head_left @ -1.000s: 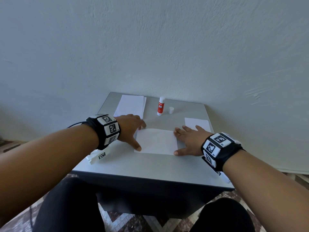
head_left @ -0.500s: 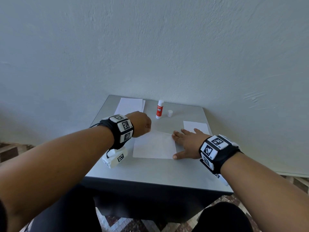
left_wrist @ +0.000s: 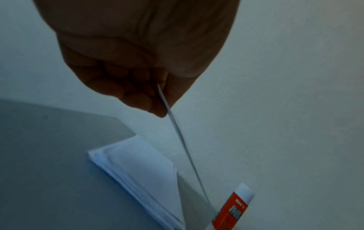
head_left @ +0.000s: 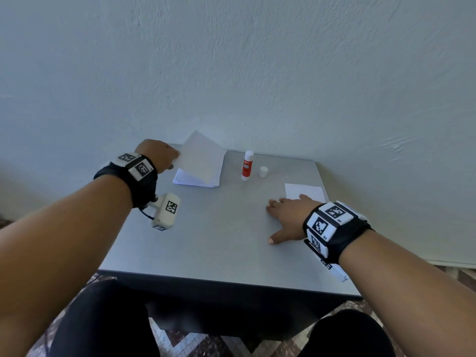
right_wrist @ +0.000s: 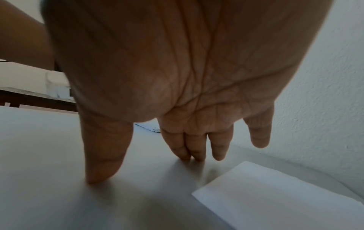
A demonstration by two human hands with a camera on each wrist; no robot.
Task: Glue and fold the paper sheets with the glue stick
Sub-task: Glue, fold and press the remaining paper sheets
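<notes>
My left hand (head_left: 173, 157) pinches the edge of a white paper sheet (head_left: 203, 158) and holds it tilted above the paper stack (head_left: 195, 181) at the table's back left. In the left wrist view the fingers (left_wrist: 153, 107) clamp the sheet (left_wrist: 183, 143) edge-on over the stack (left_wrist: 141, 175). The red and white glue stick (head_left: 247, 166) stands uncapped near the back wall, with its white cap (head_left: 263, 172) beside it. My right hand (head_left: 280, 220) lies flat on the bare tabletop, fingers (right_wrist: 185, 149) straight, holding nothing.
A smaller white paper (head_left: 305, 190) lies at the right edge of the grey table (head_left: 219, 248), just past my right fingertips. The wall runs directly behind the table. The table's front edge is close to my knees.
The sheet that lay in the middle is gone from there. My left hand moved from its corner to the back left and now holds a sheet raised over the stack. My right hand stays flat.
</notes>
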